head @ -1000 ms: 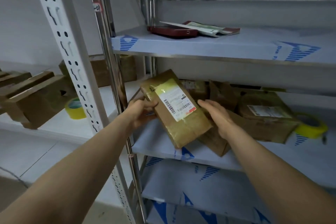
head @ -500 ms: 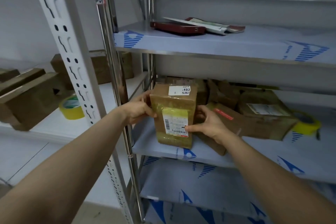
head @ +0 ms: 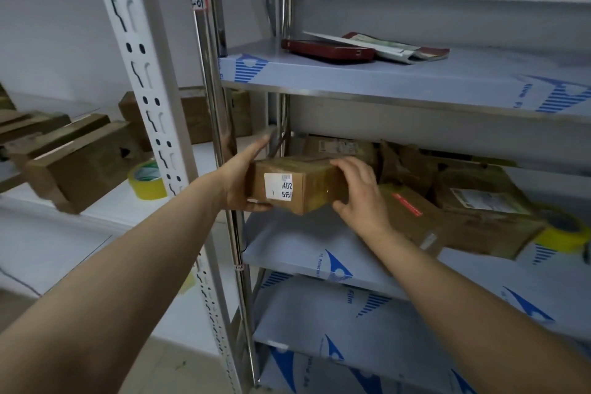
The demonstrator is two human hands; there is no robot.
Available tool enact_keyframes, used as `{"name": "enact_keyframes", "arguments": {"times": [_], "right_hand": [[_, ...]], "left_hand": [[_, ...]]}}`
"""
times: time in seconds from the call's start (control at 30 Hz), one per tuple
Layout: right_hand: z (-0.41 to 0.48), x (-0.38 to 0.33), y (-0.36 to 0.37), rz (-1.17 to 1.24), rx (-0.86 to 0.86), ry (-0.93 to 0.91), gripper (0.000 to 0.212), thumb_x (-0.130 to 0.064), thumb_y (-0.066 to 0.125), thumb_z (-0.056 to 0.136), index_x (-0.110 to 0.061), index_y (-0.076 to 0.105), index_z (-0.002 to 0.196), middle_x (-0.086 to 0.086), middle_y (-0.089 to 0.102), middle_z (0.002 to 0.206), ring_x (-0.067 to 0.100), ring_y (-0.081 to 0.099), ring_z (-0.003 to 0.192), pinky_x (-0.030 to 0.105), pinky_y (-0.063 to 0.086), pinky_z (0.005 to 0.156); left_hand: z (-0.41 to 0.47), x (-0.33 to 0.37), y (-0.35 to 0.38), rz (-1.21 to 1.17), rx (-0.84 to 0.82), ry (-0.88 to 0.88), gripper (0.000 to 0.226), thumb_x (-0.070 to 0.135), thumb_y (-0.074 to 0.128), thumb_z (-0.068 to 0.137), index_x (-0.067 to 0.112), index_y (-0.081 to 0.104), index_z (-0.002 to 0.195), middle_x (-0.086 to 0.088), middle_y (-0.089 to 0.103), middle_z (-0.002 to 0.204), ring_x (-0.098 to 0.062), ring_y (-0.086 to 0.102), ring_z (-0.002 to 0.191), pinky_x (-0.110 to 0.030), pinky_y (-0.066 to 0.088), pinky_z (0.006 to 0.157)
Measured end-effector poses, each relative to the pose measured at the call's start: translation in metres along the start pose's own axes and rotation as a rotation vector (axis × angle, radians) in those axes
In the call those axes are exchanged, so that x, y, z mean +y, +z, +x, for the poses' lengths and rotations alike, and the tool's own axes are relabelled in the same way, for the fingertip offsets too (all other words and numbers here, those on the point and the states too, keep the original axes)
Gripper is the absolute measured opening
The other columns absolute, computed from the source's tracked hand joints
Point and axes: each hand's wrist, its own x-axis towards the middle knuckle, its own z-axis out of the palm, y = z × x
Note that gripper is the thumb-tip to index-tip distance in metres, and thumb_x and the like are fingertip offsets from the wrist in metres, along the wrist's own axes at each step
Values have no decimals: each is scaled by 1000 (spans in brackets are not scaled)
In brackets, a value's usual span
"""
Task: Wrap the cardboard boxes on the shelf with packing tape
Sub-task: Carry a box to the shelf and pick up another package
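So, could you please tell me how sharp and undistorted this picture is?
Head view: wide-angle distortion bows the white post; the box in the left hand and right hand is fairly sharp, its label partly readable; the yellow tape roll at the right edge is smeared.

This looks like a parcel storeroom: bare white walls, a steel rack (head: 399, 86) with blue-printed protective film on its shelves, and a white rack with slotted uprights (head: 140, 73) beside it. Taped cardboard boxes (head: 479, 211) crowd the shelves, one labelled box (head: 297, 185) showing a price sticker, with yellow packing tape rolls (head: 148, 181) beside them.
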Motion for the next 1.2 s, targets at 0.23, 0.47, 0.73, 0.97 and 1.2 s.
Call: {"name": "enact_keyframes", "arguments": {"times": [0.23, 0.47, 0.73, 0.97, 1.2], "right_hand": [[-1, 1, -1, 32, 118, -18, 74, 22, 56, 67, -18, 54, 130, 14, 30, 146, 33, 25, 138, 31, 24, 108], [9, 6, -16, 1052, 205, 937, 59, -33, 55, 92, -28, 30, 146, 6, 38, 146, 25, 43, 125, 44, 42, 101], [7, 25, -30, 1417, 167, 1077, 80, -63, 59, 81, -21, 35, 145, 10, 51, 136, 27, 50, 123, 44, 40, 104], [2, 33, -40, 1497, 66, 1107, 75, -72, 57, 74, -20, 53, 127, 15, 55, 128, 33, 52, 118, 53, 40, 102], [-1, 31, -59, 1412, -100, 1152, 43, -52, 61, 83, -20, 66, 110, 11, 73, 93, 27, 70, 82, 35, 58, 67]], "left_hand": [[-7, -17, 1, -9, -43, -28, 49, 38, 73, 68, 13, 57, 107, -9, 68, 90, -22, 67, 84, -33, 56, 65], [-5, -24, 3, 28, 2, 65, 61, 17, 78, 60, 12, 59, 117, -10, 61, 110, -23, 60, 97, -35, 52, 80], [-4, -14, 22, 729, 143, 448, 96, 2, 82, 65, 15, 33, 146, 2, 45, 122, -19, 44, 117, -29, 38, 100], [4, -28, 28, 1116, 364, 863, 79, 12, 82, 65, 17, 42, 132, -12, 28, 138, -31, 27, 131, -41, 32, 110], [10, -38, 24, 1319, 481, 851, 76, -5, 68, 73, 19, 34, 137, -17, -2, 153, -42, 14, 141, -44, 38, 105]]}}
